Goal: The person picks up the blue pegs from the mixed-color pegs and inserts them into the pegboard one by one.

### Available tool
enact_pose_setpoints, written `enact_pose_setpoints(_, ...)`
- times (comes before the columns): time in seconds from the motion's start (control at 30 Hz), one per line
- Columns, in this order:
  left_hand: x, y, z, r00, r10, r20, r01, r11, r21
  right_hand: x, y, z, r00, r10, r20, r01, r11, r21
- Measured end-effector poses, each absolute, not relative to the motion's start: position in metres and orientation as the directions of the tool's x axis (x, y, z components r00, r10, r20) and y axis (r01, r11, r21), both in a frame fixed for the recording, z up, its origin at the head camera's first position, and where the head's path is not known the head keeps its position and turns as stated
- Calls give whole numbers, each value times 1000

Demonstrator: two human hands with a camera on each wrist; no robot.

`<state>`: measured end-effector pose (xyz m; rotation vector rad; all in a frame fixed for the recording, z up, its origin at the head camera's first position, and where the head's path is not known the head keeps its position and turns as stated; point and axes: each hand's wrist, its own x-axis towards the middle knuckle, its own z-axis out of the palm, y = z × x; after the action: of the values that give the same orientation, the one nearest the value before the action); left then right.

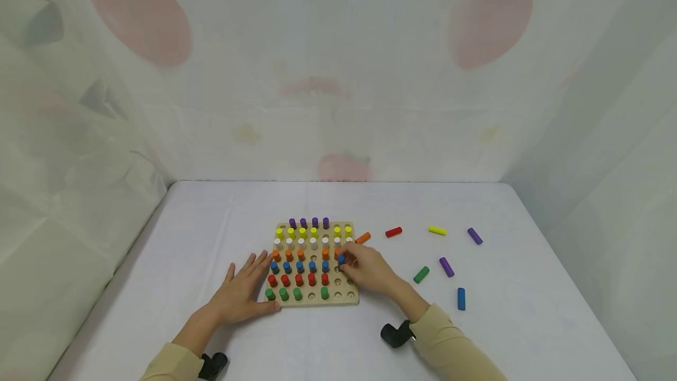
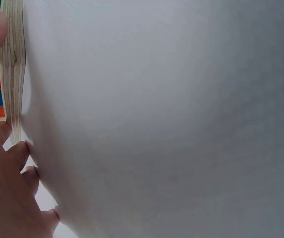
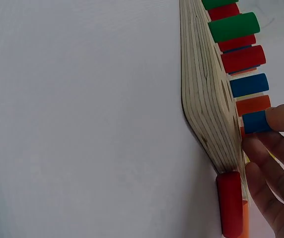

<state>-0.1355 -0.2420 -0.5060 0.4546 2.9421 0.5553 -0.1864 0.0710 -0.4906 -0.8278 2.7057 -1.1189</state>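
A wooden pegboard (image 1: pixel 330 303) lies on the table, with rows of purple, yellow, white, orange, blue, red and green pegs standing in its holes. Thumb and fingers of my right hand (image 1: pixel 367 266) pinch a blue peg (image 3: pixel 255 122) over the right part of the blue row. In the right wrist view its lower end is right at the board's surface. My left hand (image 1: pixel 238 293) lies spread along the board's left edge, thumb at the near left corner and fingertips against the side. The left wrist view shows the thumb on the layered wooden edge (image 2: pixel 14 59).
Loose pegs lie on the white table right of the board: an orange peg (image 1: pixel 362 238) by its edge, a red peg (image 1: pixel 394 232), a yellow peg (image 1: pixel 437 230), a green peg (image 1: pixel 421 275), a blue peg (image 1: pixel 461 298) and two purple ones. Curtains hang behind and at the sides.
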Motion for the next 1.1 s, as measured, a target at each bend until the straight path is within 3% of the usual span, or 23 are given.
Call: enact_pose_setpoints(1.1,-135,-242,-506,-947,316,-54,274,884,379,-182,65,-491,-836,-530,138,-500,635,-589)
